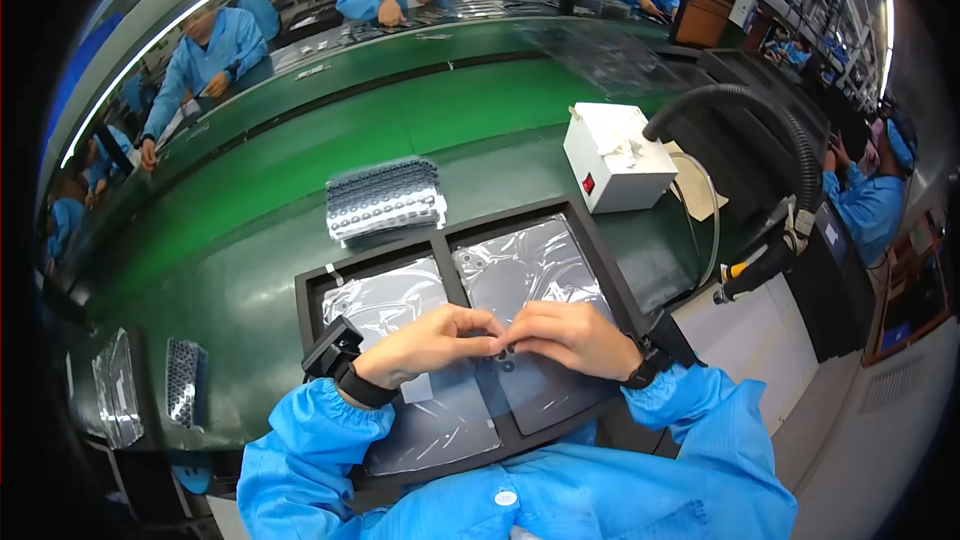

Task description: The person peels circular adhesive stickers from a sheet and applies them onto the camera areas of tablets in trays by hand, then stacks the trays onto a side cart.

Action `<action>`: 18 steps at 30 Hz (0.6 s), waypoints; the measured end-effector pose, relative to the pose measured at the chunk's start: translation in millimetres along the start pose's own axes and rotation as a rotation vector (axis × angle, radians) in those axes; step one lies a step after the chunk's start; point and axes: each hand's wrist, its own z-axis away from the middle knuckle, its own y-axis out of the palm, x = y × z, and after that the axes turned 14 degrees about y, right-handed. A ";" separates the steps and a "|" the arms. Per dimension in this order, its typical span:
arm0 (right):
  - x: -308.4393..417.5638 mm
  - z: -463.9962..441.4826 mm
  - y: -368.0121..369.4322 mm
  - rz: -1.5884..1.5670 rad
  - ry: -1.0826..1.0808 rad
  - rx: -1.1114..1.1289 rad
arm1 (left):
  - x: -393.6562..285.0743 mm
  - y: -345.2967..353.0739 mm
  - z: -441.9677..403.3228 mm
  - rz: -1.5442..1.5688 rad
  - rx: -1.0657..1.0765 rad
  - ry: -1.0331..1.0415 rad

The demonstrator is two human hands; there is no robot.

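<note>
My left hand point(437, 342) and my right hand point(572, 338) meet over the middle of a black foam tray point(455, 285). The fingertips of both are pinched together; whatever lies between them is too small to make out. Under them, the tray's two compartments hold flat grey panels in clear film, one on the left point(385, 295) and one on the right point(530, 265). Small dark round spots show on the right panel just below my fingers. A small pale rectangle point(417, 388) lies on the left side, near my left wrist.
Beyond the tray is a stack of silvery strips point(386, 200). A white box point(620, 158) with a red switch and a black ribbed hose point(790, 130) stand at the right. More wrapped strips point(185, 383) lie far left. Co-workers in blue sit across the green conveyor point(400, 120).
</note>
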 end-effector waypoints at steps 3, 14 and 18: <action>-5.1 3.3 -2.9 0.039 -0.029 0.014 | -1.1 -1.4 -7.5 -0.004 0.049 -0.019; -15.7 10.3 -20.6 0.369 -0.237 -0.530 | 23.0 -24.6 -34.6 -1.333 -0.415 0.468; -23.8 14.7 -35.3 0.693 -0.618 -0.646 | 26.3 -26.3 -50.0 -1.495 -0.431 0.399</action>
